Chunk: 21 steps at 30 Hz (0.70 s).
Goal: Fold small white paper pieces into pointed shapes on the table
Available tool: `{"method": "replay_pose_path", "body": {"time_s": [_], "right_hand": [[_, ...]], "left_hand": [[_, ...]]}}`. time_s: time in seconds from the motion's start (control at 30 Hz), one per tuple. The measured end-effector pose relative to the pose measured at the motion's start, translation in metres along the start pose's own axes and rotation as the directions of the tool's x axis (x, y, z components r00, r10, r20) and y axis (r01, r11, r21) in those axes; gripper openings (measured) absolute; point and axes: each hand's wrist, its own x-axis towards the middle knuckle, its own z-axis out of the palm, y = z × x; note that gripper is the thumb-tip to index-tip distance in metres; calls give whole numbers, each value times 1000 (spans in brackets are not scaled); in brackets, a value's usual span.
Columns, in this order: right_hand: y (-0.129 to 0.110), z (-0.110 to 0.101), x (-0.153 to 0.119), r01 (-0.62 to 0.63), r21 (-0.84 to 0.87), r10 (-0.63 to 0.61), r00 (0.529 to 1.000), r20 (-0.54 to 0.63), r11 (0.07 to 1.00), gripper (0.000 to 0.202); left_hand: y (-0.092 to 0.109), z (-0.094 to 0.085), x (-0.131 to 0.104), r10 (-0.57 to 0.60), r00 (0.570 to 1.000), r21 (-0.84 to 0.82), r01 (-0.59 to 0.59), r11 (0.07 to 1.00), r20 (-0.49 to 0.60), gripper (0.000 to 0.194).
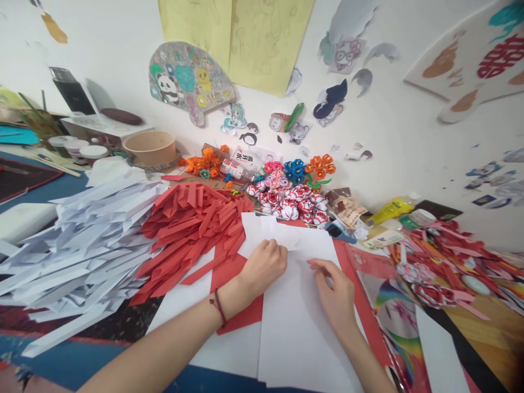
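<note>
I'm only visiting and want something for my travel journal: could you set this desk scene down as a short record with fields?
Left grip: fingers curled down at a small white paper piece; whether they pinch it is hidden
Right grip: loosely open, over a large white sheet
Left side: white folded strips, then red folded strips
At the back: red-and-white flowers, blue flowers behind them
Right side: a red and pink pile
Wall: fan-shaped panda picture

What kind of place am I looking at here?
Probably a craft corner or small paper-art workspace: heaps of folded white strips and folded red strips cover the table, red-and-white paper flowers sit behind them, and a decorated fan shape is on the wall.
</note>
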Motion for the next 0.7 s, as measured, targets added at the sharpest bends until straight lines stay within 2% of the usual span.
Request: {"method": "replay_pose_path", "body": {"time_s": [0.13, 0.3, 0.5, 0.7], "right_hand": [[-4, -1, -1, -7, -8, 7, 1000, 8, 1000, 25], [-6, -1, -1, 25, -18, -25, 999, 29, 1000, 24], [-6, -1, -1, 71, -21, -70, 997, 44, 997, 23], [-5, 0, -1, 110, -15, -109, 992, 60, 994, 23]], "left_hand": [[1, 5, 0, 14, 1000, -32, -14, 999, 14, 9], [-1, 2, 2, -18, 1000, -75, 19, 997, 18, 7], [-1, 0, 4, -20, 999, -71, 23, 997, 46, 7], [-1, 4, 5, -6, 1000, -61, 7, 998, 24, 9]]}}
